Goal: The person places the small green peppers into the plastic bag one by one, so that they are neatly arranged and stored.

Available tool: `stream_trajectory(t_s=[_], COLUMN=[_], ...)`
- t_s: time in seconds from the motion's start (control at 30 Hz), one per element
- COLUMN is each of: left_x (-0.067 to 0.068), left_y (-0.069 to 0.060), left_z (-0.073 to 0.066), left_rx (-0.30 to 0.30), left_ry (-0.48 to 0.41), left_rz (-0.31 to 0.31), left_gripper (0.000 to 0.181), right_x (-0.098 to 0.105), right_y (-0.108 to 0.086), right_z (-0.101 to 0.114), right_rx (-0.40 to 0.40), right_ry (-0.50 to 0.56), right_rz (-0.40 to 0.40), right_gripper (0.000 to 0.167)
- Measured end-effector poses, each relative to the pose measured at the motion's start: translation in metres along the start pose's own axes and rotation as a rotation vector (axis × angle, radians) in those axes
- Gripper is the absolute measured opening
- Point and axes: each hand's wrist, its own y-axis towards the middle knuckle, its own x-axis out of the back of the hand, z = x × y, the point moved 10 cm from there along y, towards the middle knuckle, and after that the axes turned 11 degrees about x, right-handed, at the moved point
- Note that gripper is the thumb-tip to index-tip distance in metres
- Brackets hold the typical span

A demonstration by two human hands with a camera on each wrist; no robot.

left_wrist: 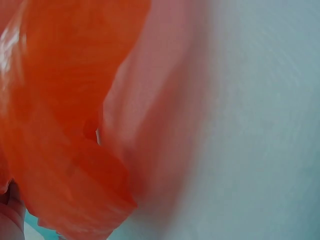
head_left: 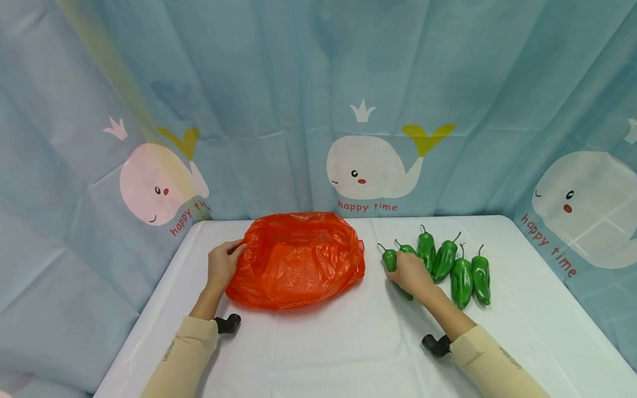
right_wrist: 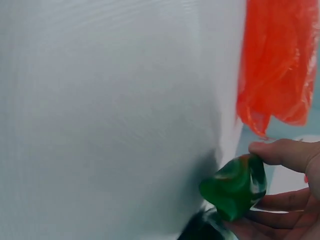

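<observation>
A red plastic bag point(head_left: 298, 271) stands with its mouth spread on the white table. My left hand point(head_left: 222, 266) pinches the bag's left rim; in the left wrist view the bag point(left_wrist: 65, 115) fills the left side and only a bit of the hand point(left_wrist: 11, 215) shows. To the right, my right hand point(head_left: 410, 273) grips a green pepper point(head_left: 390, 260) between thumb and fingers. The right wrist view shows that pepper point(right_wrist: 235, 187) in the fingers, close over the table. More green peppers point(head_left: 461, 282) lie right beside this hand, one partly hidden behind it.
The white tablecloth point(head_left: 318, 354) covers the table. Behind it hangs a blue curtain point(head_left: 278, 110) with whale prints, reaching round both sides. A black wrist camera mount point(head_left: 437, 345) sticks out by the right sleeve, another point(head_left: 229, 324) by the left.
</observation>
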Motion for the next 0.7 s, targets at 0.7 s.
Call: stream_trajectory(t_s=[0.7], left_x=[-0.003], left_y=[0.0], left_z=[0.006], left_rx=[0.071], left_ry=[-0.047], left_rz=[0.046], left_gripper=[0.038], right_x=[0.062], right_y=[0.006], right_z=[0.027], right_rx=[0.058], right_ry=[0.167], right_rz=[-0.051], right_gripper=[0.064])
